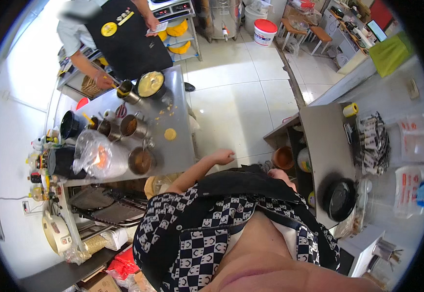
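My left hand (223, 156) is stretched forward over the tiled floor, to the right of the steel table. Its fingers are curled in, and a small pale spot shows at their tips; what they hold, if anything, is too small to make out. My right hand (277, 174) is low beside the open shelf unit, near a brown bowl (283, 157). The edge of my apron partly covers it, so its fingers cannot be read. On the table nearest my left arm stand a steel pot of brown sauce (141, 160) and a clear plastic bag (102, 155).
Across the steel table (170, 158), a co-worker in a black apron (131, 41) holds a yellow-handled tool in a steel pot and a card. A black pan of pale yellow food (151, 84) stands there. A black pan (339, 198) rests on the right counter (319, 141). A red-lidded bucket (264, 32) stands behind.
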`<state>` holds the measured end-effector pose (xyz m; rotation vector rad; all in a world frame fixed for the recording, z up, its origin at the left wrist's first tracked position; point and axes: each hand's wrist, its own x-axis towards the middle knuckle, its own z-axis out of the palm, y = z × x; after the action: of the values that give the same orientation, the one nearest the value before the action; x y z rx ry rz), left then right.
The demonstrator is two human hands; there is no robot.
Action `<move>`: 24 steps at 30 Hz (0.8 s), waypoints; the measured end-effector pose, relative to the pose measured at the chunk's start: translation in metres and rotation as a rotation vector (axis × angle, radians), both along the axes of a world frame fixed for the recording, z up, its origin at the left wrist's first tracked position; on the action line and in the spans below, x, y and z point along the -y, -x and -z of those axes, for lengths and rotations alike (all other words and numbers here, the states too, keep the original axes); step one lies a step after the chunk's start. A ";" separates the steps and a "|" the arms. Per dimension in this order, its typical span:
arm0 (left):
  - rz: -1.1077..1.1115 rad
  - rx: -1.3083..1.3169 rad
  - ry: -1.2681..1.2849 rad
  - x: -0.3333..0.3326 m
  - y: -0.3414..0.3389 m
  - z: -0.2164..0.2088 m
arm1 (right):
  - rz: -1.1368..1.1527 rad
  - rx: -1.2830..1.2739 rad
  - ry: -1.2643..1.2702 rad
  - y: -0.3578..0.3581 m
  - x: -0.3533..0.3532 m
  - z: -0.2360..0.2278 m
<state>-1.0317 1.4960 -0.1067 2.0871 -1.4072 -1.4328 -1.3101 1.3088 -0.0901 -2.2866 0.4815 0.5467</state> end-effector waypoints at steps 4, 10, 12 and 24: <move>0.032 -0.201 0.100 0.131 -0.069 0.012 | 0.311 0.151 0.145 -0.055 0.105 -0.009; -0.104 0.030 -0.013 0.246 -0.192 0.123 | 0.346 0.186 0.324 -0.158 0.318 0.018; -0.355 -0.035 0.143 0.209 -0.263 0.163 | 0.281 0.139 0.362 -0.229 0.386 0.016; -0.539 -0.058 -0.496 0.484 -0.499 0.189 | 0.606 0.153 0.266 -0.395 0.712 0.181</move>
<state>-0.5329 1.0118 -0.2955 2.4181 -0.4150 -1.6801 -0.9147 0.5971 -0.2710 -2.2392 1.1685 0.0040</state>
